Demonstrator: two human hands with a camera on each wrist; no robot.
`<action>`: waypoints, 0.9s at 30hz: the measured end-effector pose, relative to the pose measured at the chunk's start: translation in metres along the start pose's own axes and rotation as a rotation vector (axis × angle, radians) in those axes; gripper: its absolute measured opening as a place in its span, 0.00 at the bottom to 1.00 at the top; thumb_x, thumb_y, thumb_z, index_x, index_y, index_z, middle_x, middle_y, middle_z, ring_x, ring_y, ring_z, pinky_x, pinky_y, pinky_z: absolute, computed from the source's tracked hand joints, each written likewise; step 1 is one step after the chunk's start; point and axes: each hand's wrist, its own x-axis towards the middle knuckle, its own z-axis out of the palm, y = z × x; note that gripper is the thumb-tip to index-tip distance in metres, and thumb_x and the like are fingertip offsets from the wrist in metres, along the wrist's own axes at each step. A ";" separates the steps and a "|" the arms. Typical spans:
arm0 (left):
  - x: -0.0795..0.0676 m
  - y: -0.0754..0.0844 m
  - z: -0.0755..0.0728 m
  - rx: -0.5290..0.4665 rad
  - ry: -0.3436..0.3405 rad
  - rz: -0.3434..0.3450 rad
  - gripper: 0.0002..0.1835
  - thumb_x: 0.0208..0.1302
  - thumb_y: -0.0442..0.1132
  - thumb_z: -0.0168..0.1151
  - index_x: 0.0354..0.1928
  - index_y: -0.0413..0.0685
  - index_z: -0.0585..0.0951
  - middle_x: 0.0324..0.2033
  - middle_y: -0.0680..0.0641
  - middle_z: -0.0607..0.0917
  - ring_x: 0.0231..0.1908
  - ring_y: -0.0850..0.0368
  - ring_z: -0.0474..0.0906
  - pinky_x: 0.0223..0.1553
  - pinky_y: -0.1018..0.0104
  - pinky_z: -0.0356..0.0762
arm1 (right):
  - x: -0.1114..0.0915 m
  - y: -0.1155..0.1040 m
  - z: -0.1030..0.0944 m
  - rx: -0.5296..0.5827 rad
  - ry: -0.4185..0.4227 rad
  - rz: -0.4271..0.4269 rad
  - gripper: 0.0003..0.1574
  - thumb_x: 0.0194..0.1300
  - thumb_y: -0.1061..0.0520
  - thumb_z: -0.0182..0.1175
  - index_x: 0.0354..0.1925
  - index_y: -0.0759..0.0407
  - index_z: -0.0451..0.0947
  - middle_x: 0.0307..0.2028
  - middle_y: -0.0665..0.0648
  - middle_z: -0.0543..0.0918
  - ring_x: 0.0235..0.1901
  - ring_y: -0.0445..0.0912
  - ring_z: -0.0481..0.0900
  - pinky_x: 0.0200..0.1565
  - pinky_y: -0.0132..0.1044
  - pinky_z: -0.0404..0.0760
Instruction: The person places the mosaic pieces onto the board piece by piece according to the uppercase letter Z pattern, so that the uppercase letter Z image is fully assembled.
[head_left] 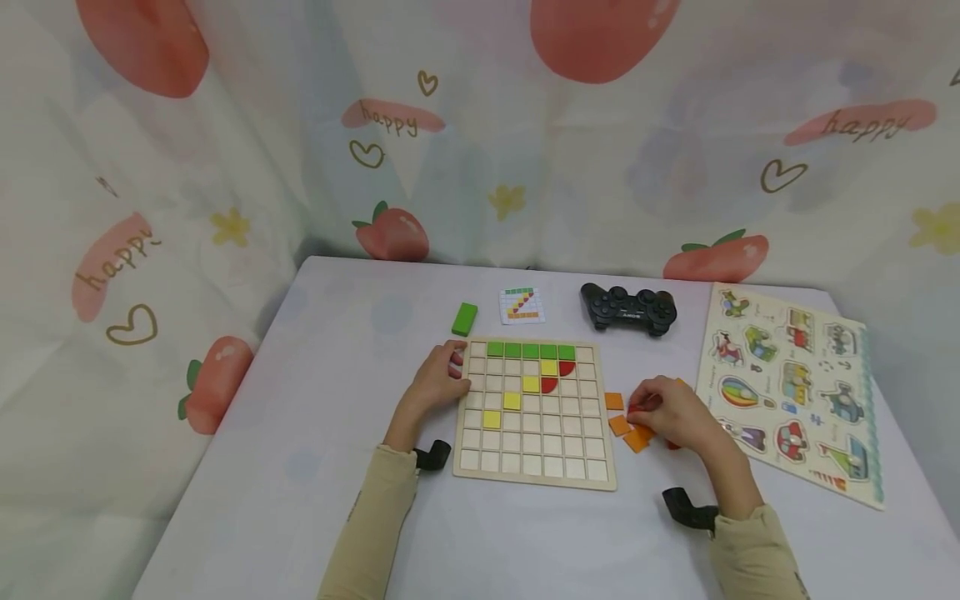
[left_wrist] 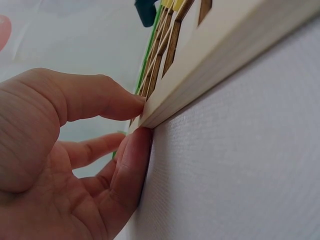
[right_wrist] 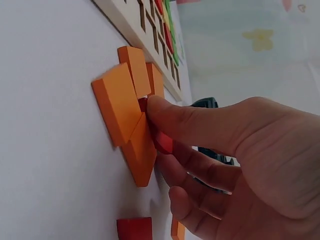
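Board (head_left: 552,447) lies on the table (head_left: 300,483), our left hand (head_left: 438,379) pinching its left edge; to its right, our right hand (head_left: 672,410) holds a red piece (right_wrist: 165,143) in a narrow pinch beside orange tiles (right_wrist: 117,105). We should lift straight up, bracing the board lightly.

Pale square wooden grid board (head_left: 531,443): my feed shows green square tiles (head_left: 531,351), yellow square tiles (head_left: 512,401), red quarter-round tiles (head_left: 548,385)
Loose flat squares (head_left: 637,440): plain orange
Pale cloth backdrop (head_left: 480,167): strawberry print, gold hearts
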 end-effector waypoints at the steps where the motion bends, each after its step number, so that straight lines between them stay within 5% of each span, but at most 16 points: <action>1: 0.000 0.000 -0.001 -0.002 0.002 0.001 0.35 0.54 0.32 0.67 0.67 0.41 0.69 0.45 0.43 0.75 0.42 0.51 0.76 0.43 0.59 0.75 | 0.000 0.000 0.000 0.007 -0.004 -0.007 0.08 0.58 0.59 0.71 0.34 0.60 0.81 0.30 0.53 0.80 0.30 0.46 0.76 0.34 0.38 0.75; 7: 0.000 -0.001 -0.001 -0.006 -0.011 -0.006 0.36 0.55 0.32 0.67 0.67 0.42 0.68 0.45 0.43 0.75 0.43 0.51 0.76 0.43 0.60 0.75 | -0.002 0.001 -0.006 0.099 -0.026 -0.015 0.06 0.60 0.62 0.69 0.37 0.61 0.82 0.31 0.53 0.82 0.32 0.47 0.78 0.32 0.35 0.78; 13: 0.002 -0.002 0.000 -0.007 0.001 0.011 0.36 0.54 0.31 0.67 0.67 0.42 0.68 0.44 0.44 0.75 0.42 0.52 0.77 0.43 0.60 0.75 | 0.005 -0.012 -0.003 0.156 0.056 -0.072 0.11 0.62 0.64 0.65 0.44 0.65 0.82 0.40 0.60 0.84 0.37 0.52 0.81 0.35 0.33 0.80; 27: 0.003 -0.006 -0.002 -0.004 -0.026 0.022 0.37 0.53 0.33 0.66 0.67 0.40 0.67 0.45 0.41 0.75 0.43 0.49 0.76 0.43 0.58 0.75 | 0.046 -0.067 0.054 0.292 0.035 -0.284 0.09 0.59 0.67 0.67 0.41 0.65 0.84 0.38 0.59 0.84 0.33 0.47 0.82 0.36 0.34 0.79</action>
